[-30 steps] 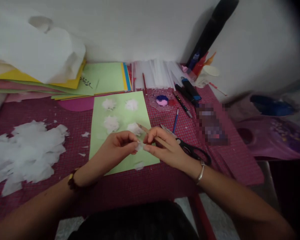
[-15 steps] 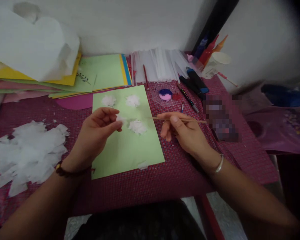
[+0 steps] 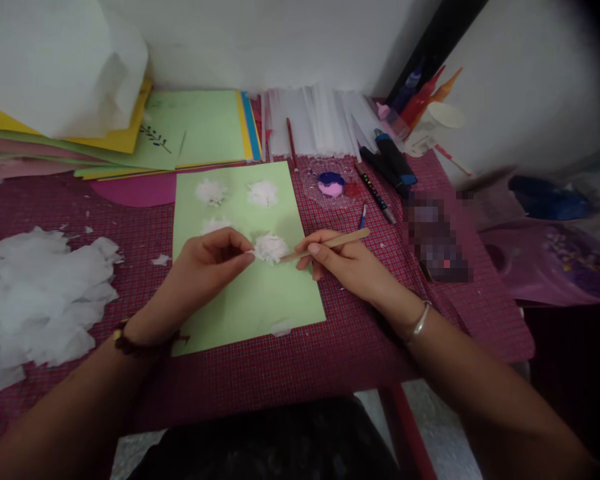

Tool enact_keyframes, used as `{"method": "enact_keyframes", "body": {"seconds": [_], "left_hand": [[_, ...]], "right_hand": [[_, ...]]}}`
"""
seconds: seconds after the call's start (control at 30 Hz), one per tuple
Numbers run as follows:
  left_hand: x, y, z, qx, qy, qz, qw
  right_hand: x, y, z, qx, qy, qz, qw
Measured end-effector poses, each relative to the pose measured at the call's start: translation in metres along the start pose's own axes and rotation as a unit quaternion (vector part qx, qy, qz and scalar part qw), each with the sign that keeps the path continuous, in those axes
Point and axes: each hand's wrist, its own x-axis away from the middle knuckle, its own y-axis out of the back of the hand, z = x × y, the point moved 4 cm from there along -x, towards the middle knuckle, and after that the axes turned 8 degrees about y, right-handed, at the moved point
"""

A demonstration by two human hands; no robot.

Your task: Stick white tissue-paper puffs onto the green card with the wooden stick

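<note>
A light green sheet of paper (image 3: pixel 250 300) lies in front of me with several crumpled white tissue-paper tufts on it. My left hand (image 3: pixel 215 260) is closed in a pinch at the left edge of the nearest tissue tuft (image 3: pixel 271 247), and a bit of white tissue shows at its fingertips. From the other side, my right hand (image 3: pixel 340 260) grips a thin flat wooden stick (image 3: pixel 347 238). The stick's tip reaches the lower right of that same tuft. Another tuft (image 3: pixel 216 225) is partly covered by my left hand.
Loose white tissue pieces (image 3: pixel 40 300) are heaped at left. Coloured paper sheets (image 3: pixel 205 133) are stacked behind. Clear plastic strips (image 3: pixel 320 123), a dish of blue and pink paint (image 3: pixel 331 185), a black dotted pen (image 3: pixel 375 193) and a blue-black cutter (image 3: pixel 396 158) lie toward the right.
My left hand has brought its tissue piece down to the nearest tuft. My right hand has moved left and lowered the stick's tip to that tuft. The view has shifted slightly.
</note>
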Motion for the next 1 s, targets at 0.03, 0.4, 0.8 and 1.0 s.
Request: {"method": "enact_keyframes", "body": {"seconds": [0.03, 0.4, 0.8, 1.0], "left_hand": [[0.0, 0.0, 0.001, -0.006, 0.001, 0.003, 1.0], [0.005, -0.028, 0.005, -0.175, -0.073, 0.036, 0.981], [0.0, -0.038, 0.003, -0.266, -0.062, -0.034, 0.962], [0.0, -0.039, 0.004, -0.274, -0.068, -0.037, 0.959]], "right_hand": [[0.0, 0.0, 0.0, 0.001, -0.001, -0.001, 1.0], [-0.004, -0.001, 0.001, -0.011, 0.027, -0.023, 0.999], [0.013, -0.002, 0.012, 0.04, 0.097, -0.072, 0.992], [0.012, -0.008, 0.007, 0.09, 0.118, -0.047, 0.988]]}}
